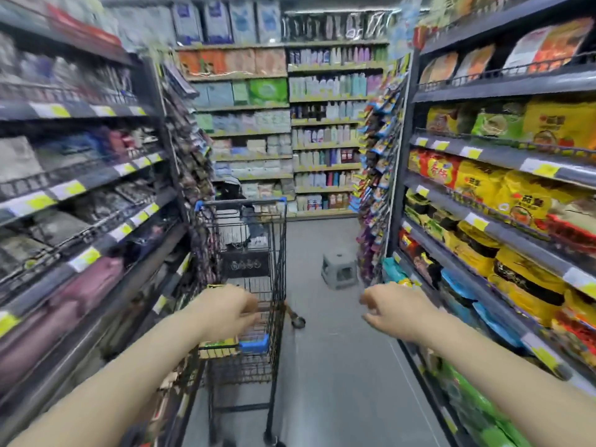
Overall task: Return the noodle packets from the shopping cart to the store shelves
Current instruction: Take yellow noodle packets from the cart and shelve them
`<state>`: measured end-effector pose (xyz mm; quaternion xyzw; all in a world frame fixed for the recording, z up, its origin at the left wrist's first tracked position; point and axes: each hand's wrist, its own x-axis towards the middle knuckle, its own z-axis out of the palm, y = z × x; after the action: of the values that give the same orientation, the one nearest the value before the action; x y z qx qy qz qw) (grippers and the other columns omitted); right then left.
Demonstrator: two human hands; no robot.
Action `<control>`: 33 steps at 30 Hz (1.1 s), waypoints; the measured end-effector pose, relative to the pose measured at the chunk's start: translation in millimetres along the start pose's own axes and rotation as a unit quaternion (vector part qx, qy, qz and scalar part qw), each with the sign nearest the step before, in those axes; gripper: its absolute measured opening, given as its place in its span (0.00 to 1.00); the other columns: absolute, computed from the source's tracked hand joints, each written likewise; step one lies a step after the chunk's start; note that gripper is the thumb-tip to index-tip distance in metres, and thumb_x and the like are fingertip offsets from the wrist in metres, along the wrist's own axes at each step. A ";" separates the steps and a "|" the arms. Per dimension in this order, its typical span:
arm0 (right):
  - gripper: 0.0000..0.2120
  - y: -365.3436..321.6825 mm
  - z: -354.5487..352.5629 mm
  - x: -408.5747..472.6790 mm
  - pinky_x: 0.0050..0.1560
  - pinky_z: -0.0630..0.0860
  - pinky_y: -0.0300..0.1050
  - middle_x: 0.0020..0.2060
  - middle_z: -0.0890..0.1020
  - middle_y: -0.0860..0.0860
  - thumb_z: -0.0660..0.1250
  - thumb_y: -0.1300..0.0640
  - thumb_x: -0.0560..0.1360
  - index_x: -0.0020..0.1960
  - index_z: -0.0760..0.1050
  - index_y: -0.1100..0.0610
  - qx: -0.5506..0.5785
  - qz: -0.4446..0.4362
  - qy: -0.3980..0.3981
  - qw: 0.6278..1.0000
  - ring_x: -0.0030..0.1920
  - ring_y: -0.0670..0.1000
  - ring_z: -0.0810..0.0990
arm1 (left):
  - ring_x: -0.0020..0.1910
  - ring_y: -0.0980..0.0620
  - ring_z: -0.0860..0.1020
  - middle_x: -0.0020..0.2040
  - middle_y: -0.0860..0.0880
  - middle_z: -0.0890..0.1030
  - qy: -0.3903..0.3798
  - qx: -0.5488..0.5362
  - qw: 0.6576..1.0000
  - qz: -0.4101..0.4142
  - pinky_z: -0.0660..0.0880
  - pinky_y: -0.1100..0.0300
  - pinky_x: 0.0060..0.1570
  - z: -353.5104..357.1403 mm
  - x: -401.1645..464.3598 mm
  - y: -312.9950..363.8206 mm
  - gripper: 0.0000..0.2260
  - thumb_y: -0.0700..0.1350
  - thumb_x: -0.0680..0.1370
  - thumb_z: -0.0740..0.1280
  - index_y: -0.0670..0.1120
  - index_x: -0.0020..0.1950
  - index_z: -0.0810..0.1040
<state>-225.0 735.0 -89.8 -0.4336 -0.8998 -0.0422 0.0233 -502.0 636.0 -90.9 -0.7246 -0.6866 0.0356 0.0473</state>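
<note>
A black wire shopping cart [277, 253] with blue corners stands in the aisle, left of centre. My left hand [225, 309] is over its near end, fingers curled round a yellow and green noodle packet [219, 345] whose edges show above and below the hand; the view is blurred. To the right of the cart, my right hand [392, 312] hangs over the bare floor with loosely curled fingers and holds nothing. It is close to the right-hand shelves [503, 156], which are stocked with yellow, red and green noodle packets [477, 185].
A small grey stool [339, 271] stands on the floor beyond the cart. Dark shelves of goods [80, 188] line the left side. Shelves of bottles and tissue packs [322, 130] close the aisle's far end. Grey floor [338, 366] runs between cart and right shelves.
</note>
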 end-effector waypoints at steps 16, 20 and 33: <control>0.15 -169.0 11.0 221.9 0.56 0.72 0.47 0.59 0.80 0.46 0.58 0.49 0.78 0.62 0.74 0.49 0.041 -0.102 0.003 0.994 0.60 0.51 0.77 | 0.56 0.50 0.77 0.56 0.53 0.80 -0.021 -0.016 0.995 -0.096 0.75 0.53 0.52 17.3 19.9 -219.9 0.14 0.54 0.79 0.57 0.51 0.56 0.78; 0.15 -180.6 26.8 265.1 0.55 0.73 0.46 0.59 0.80 0.47 0.58 0.49 0.78 0.62 0.74 0.50 0.039 -0.110 -0.021 0.993 0.58 0.52 0.78 | 0.52 0.50 0.78 0.53 0.52 0.81 -0.032 -0.030 0.994 -0.104 0.74 0.55 0.49 36.4 40.8 -252.7 0.14 0.53 0.79 0.57 0.51 0.55 0.78; 0.17 -197.3 104.8 448.5 0.58 0.72 0.48 0.58 0.80 0.49 0.59 0.49 0.76 0.63 0.73 0.51 0.062 -0.112 -0.097 0.987 0.59 0.54 0.78 | 0.45 0.52 0.75 0.47 0.53 0.79 -0.076 -0.078 0.986 -0.123 0.71 0.58 0.44 114.3 160.4 -362.4 0.11 0.51 0.80 0.57 0.49 0.51 0.77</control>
<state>-659.3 971.6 -169.8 -0.3299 -0.9416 0.0533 -0.0417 -865.9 817.5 -159.7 -0.6316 -0.7725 0.0309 -0.0580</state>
